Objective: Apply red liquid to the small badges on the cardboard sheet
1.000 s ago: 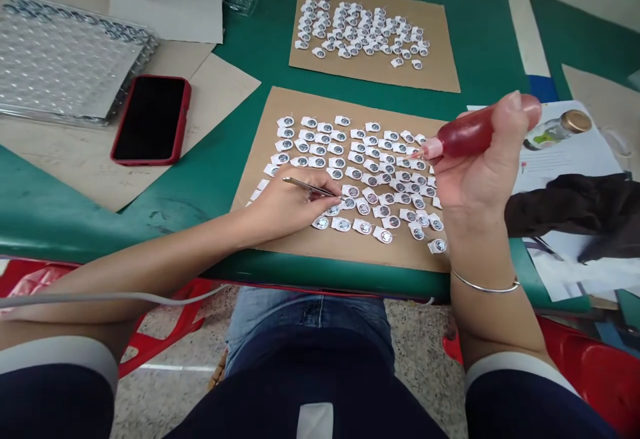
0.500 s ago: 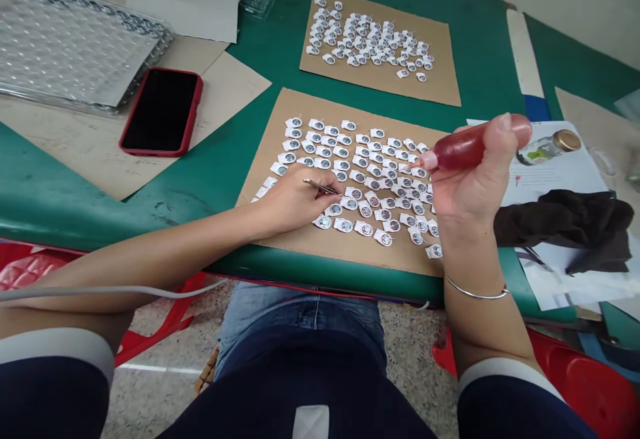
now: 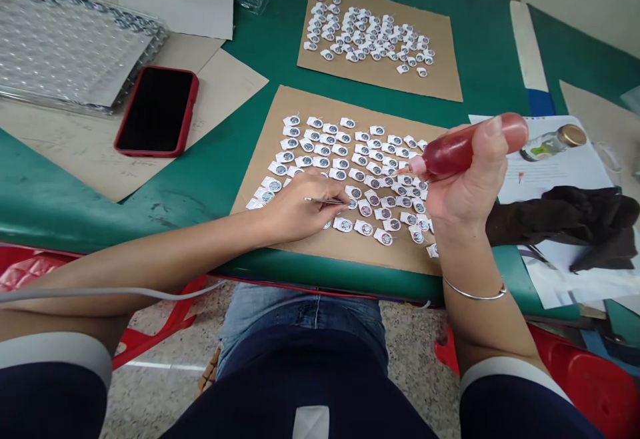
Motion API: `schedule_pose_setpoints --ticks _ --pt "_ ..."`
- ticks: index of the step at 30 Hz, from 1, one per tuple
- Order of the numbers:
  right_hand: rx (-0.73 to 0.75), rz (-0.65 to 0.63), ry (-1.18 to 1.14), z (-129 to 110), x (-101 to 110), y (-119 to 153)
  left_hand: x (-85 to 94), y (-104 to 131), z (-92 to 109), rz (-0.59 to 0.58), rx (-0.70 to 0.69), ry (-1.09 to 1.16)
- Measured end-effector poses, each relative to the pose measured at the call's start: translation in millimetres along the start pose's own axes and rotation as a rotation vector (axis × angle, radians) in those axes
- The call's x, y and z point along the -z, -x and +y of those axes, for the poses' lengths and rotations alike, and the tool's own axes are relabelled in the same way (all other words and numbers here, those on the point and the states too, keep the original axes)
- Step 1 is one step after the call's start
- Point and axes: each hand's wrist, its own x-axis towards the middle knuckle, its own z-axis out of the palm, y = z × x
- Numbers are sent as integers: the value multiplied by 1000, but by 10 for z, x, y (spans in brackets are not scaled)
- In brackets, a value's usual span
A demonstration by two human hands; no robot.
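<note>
My left hand (image 3: 313, 205) rests on the near cardboard sheet (image 3: 260, 172), closed around metal tweezers (image 3: 320, 200). Their tips reach one of the small round parts on white tabs (image 3: 365, 209), which lie in rows over the sheet. My right hand (image 3: 467, 189) is raised above the sheet's right side, wrapped round a squeeze bottle of red liquid (image 3: 465, 149). The bottle lies tilted, its thin needle nozzle (image 3: 400, 171) pointing left and down over the parts. Some parts are hidden behind my hands.
A second cardboard sheet (image 3: 440, 39) with similar parts lies farther back on the green table (image 3: 495, 59). To the left are a red-cased phone (image 3: 157, 112) and clear plastic trays (image 3: 65, 45). At right lie a small glass jar (image 3: 553, 143), papers and a dark cloth (image 3: 565, 222).
My left hand has shifted slightly right with the tweezers, covering a part in the lower rows. My right hand has moved a little left, bringing the bottle's nozzle nearer to my left hand.
</note>
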Motion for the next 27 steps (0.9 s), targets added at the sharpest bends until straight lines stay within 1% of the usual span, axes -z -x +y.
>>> schedule_pose_setpoints --ticks 5,8,11,14,17,18,20,23,25,27 --pt "30 -23 54 70 39 -20 -9 9 0 24 11 4" --pt "58 -22 82 110 46 -34 -8 6 10 18 21 -12" --pt "69 -25 59 137 49 -36 -11 2 12 0 19 -33" --pt "129 -79 78 175 65 -35 -20 2 0 -9 -12 -22" --pt "189 -137 144 216 71 -29 -32 4 -21 -20 -47 -5" --pt "188 -146 164 223 63 -23 -36 6 -28 -25 -55 -12" --pt "134 -145 176 221 27 -1 -42 15 -35 -38 -71 -42" --pt "34 -139 112 205 -57 59 -41 47 -27 -88 -113 -97" --pt "28 -177 105 212 -104 106 -35 78 -4 -142 -155 -157" --pt "53 -228 180 242 -124 150 -25 104 35 -179 -200 -240"
